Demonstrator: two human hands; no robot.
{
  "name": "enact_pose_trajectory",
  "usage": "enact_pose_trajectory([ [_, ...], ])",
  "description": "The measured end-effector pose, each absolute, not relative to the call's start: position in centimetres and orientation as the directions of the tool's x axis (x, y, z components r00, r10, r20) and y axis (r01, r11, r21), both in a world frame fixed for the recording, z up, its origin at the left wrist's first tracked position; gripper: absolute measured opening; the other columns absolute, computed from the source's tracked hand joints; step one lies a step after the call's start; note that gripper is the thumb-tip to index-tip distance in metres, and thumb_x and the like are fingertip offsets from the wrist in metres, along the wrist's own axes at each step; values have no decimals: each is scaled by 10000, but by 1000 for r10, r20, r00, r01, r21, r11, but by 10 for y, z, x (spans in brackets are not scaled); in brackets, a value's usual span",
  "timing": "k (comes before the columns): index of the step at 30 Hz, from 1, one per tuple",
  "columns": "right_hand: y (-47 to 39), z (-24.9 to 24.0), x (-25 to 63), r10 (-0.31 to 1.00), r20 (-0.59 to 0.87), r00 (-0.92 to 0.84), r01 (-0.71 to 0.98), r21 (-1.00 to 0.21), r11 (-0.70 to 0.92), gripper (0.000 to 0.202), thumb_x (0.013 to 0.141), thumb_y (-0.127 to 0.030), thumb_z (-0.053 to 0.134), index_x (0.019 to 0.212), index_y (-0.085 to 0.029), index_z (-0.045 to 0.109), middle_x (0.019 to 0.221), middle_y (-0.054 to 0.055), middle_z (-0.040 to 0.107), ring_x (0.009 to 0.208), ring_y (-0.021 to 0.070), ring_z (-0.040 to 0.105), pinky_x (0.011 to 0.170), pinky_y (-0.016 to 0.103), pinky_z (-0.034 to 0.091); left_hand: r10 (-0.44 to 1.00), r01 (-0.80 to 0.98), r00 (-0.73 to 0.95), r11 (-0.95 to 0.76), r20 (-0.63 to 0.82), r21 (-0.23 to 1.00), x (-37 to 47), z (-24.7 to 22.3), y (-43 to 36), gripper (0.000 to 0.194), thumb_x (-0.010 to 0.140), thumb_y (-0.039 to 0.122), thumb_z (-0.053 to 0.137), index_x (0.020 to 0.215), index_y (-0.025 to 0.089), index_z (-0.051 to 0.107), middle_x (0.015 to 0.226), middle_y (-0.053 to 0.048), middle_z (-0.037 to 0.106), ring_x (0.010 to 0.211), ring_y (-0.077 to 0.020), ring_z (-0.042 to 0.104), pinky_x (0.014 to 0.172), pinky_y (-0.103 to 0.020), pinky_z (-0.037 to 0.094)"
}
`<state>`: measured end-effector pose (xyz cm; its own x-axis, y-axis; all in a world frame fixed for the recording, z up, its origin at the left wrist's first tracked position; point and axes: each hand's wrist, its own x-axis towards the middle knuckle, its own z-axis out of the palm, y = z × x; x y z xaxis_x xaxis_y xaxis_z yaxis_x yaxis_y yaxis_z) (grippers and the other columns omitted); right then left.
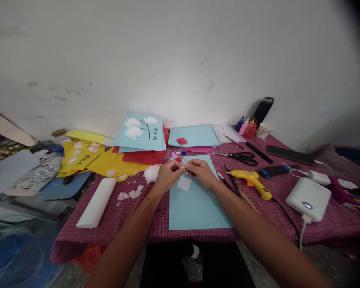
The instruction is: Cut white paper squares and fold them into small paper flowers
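Note:
My left hand and my right hand meet above the upper part of a light blue sheet. The fingertips of both are pinched together on a small piece of white paper, mostly hidden by the fingers. Just below them a white paper square lies on the blue sheet. Left of my left hand is a heap of white paper petals, with torn white scraps nearer the front.
A white roll lies at left, below yellow sheets. Behind is a blossom picture. Black scissors, a yellow glue gun, a white power bank, paint bottles and a black flask stand or lie at right.

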<state>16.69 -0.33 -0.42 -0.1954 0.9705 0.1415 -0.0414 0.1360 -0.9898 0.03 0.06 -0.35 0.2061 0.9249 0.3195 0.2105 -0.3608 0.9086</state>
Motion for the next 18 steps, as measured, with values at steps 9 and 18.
enact_pose_trajectory([
  [9,-3,-4,167,976,145,-162,-35,-989,141,209,757,-346,606,653,-167,584,545,-30,538,473,89,430,477,235,315,927,67,285,-272,243,960,0,-2,2,227,759,369,646,838,156,633,726,-3,602,653,-105,510,591,-215,386],
  [18,-2,-2,168,976,138,-167,-48,-990,132,139,729,-297,588,691,-164,605,565,-17,555,485,96,463,477,228,338,953,6,206,-227,221,974,0,2,2,217,774,370,612,750,156,645,669,-7,599,629,-111,527,617,-236,416],
])
